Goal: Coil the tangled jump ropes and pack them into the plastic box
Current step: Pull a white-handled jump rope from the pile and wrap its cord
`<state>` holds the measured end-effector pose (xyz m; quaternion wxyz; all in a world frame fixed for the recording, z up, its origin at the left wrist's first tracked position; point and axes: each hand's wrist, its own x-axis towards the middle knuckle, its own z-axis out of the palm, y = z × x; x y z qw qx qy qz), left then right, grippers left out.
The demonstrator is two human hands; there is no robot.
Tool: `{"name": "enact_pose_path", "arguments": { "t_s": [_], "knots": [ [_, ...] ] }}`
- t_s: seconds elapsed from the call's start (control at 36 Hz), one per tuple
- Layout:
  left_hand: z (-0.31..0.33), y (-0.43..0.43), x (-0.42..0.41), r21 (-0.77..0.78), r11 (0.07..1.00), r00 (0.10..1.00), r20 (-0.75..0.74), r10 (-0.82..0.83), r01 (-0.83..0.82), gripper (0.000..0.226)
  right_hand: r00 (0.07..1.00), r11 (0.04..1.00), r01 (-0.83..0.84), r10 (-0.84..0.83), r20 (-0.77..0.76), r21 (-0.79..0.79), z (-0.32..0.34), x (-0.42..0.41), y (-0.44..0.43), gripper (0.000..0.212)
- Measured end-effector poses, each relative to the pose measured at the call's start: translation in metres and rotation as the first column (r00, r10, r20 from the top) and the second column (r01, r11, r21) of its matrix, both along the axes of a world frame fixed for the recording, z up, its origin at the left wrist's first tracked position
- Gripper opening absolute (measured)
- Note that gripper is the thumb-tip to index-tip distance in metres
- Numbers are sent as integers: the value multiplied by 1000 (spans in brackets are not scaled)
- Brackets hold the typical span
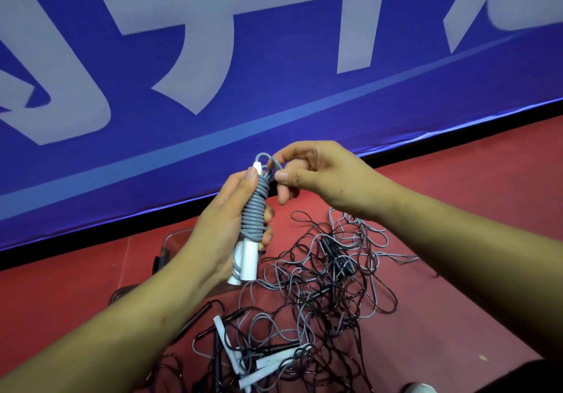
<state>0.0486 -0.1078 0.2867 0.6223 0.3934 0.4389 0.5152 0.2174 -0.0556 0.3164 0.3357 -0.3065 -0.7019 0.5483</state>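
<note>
My left hand [225,225] grips a grey jump rope [255,214] wound tightly around its two white handles, held upright above the floor. My right hand [316,173] pinches the rope's loose end loop at the top of the bundle. Below lies a tangle of black and grey jump ropes [320,295] with white handles [268,362] and black handles on the red floor. The clear plastic box [173,242] sits behind my left wrist, mostly hidden.
A blue banner with large white characters [243,42] stands along the far side of the red floor [472,204]. A dark shape fills the bottom right corner, with a pale object [419,388] beside it.
</note>
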Motion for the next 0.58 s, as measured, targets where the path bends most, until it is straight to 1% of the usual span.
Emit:
{"name": "enact_pose_path", "arguments": {
  "t_s": [0.08,0.14,0.19,0.25,0.31,0.36,0.39,0.5,0.58],
  "knots": [
    [2,-2,1,-15,999,999,31,-28,28,31,993,992,117,-117,-10,47,-1,1,3,14],
    [3,-4,4,-14,999,998,45,-37,38,31,984,985,173,-172,-55,11,-2,-1,5,10],
    [3,-4,6,-10,999,998,41,-39,40,32,962,973,184,-207,-178,-139,-3,-5,4,6],
    [5,-4,7,7,999,999,29,-32,32,31,915,933,120,-237,-326,-340,-3,-9,3,6],
    [6,-4,6,28,1000,1000,10,-14,14,34,867,883,68,-282,-411,-464,-3,-11,3,3],
    [6,-5,5,41,999,1000,4,-1,1,35,850,858,52,-307,-429,-510,-4,-11,3,8],
    [6,-5,6,40,999,1000,5,3,-3,36,848,853,54,-314,-428,-519,-5,-11,3,7],
    [5,-7,8,22,1000,1000,16,21,-22,39,855,847,70,-323,-406,-527,-4,-12,6,5],
    [5,-7,7,17,999,999,10,35,-35,43,862,846,108,-341,-375,-522,-3,-11,9,10]
  ]
}}
